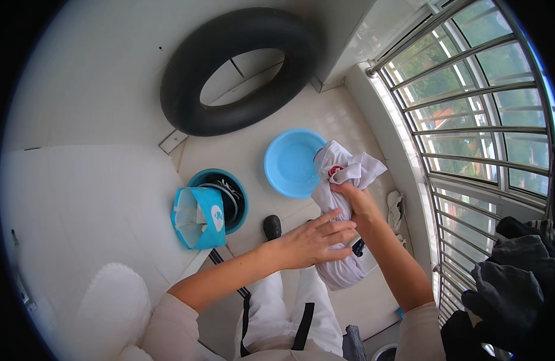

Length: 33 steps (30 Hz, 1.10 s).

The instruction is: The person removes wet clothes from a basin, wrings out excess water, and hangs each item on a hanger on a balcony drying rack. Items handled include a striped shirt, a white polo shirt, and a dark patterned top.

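A bundle of pale, whitish-lavender cloth (336,203), gathered and twisted, hangs in front of me above the floor. My right hand (361,205) is shut around its upper part, the thumb pressed just below a red detail (335,170) in the folds. Across the middle of the cloth lies my left hand (322,239), its fingers spread; whether they press on it is hard to tell. Below my hands the cloth bulges into a rounded lower end. A light blue plastic basin (291,164) stands on the floor, partly covered by the cloth's left edge.
A large black inner tube (182,90) leans against the wall. Left on the floor is a teal basin (241,216) with dark contents, beside a blue bag (203,241). Metal window bars (480,132), dark hanging clothes (507,289) and pale shoes (394,210) are at right.
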Tool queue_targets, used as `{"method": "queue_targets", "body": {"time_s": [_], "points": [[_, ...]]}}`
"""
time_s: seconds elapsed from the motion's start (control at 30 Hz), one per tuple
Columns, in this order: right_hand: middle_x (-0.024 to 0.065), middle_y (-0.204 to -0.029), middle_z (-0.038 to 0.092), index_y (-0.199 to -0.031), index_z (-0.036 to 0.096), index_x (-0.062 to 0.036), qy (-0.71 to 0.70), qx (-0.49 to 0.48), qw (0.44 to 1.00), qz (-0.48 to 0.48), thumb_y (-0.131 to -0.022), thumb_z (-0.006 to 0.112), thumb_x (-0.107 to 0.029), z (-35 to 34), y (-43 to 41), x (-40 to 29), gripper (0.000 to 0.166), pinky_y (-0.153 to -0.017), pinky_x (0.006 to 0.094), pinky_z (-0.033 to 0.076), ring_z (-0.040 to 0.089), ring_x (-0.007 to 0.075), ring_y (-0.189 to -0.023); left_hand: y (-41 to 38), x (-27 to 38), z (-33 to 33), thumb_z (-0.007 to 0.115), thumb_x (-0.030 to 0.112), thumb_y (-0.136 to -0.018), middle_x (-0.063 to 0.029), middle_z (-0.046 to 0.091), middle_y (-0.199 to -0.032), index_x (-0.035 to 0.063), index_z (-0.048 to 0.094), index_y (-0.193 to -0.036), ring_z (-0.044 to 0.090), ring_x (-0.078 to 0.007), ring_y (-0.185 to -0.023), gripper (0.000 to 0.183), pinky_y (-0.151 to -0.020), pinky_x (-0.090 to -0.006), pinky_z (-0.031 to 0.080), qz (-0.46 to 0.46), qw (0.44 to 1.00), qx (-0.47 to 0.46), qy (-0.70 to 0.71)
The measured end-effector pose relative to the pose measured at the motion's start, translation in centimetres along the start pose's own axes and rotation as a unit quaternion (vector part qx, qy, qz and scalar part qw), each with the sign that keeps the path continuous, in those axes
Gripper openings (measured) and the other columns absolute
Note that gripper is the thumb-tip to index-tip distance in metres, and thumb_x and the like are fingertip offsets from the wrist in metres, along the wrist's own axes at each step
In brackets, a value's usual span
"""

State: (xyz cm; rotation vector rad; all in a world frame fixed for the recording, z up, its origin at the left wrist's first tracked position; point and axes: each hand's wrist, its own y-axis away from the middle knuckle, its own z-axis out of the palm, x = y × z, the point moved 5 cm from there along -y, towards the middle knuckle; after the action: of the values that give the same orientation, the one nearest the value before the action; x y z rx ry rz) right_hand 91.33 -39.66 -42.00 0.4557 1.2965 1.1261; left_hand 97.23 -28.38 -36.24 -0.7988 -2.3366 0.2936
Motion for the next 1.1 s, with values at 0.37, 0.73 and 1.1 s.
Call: {"method": "queue_targets", "body": {"time_s": [0.37,0.73,1.1], "points": [[0.011,-0.11,0.057,-0.123,0.045,-0.0031,-0.218,-0.13,0.967,-0.004,-0.072,0.07,0.0,-4.3,4.1,4.3,0.057,-0.089,0.0408,0.049,0.058,0.0251,-0.102,3.2,-0.7,-3.1,0.076,0.055,-0.064,-0.0151,0.019,-0.147,0.0077,0.017,-0.145,0.014,-0.0288,-0.139,0.111,-0.111,-0.0442,0.016,-0.246,0.562,0.097,0.784],[0.0148,-0.123,0.048,-0.119,0.051,-0.0047,0.523,0.033,0.757,-0.391,-0.074,0.06,-0.066,-0.6,7.6,0.1,0.077,-0.098,0.0397,0.033,0.044,0.025,-0.117,3.3,1.4,3.2,0.079,0.037,-0.07,-0.0073,0.047,-0.127,0.0064,0.033,-0.135,0.047,-0.021,-0.118,0.086,-0.098,-0.0354,0.039,-0.519,0.401,0.253,0.711],[0.0103,-0.141,0.037,-0.14,0.028,-0.0112,-0.355,-0.27,0.892,-0.074,-0.057,0.063,-0.074,-1.3,3.7,3.5,0.109,-0.107,0.0477,0.03,0.036,0.0269,-0.13,0.1,3.7,2.8,0.037,0.051,-0.089,-0.0168,0.043,-0.134,0.0065,0.027,-0.14,0.048,-0.0232,-0.08,0.069,-0.062,-0.0372,0.046,-0.184,0.116,0.319,0.922]]}}
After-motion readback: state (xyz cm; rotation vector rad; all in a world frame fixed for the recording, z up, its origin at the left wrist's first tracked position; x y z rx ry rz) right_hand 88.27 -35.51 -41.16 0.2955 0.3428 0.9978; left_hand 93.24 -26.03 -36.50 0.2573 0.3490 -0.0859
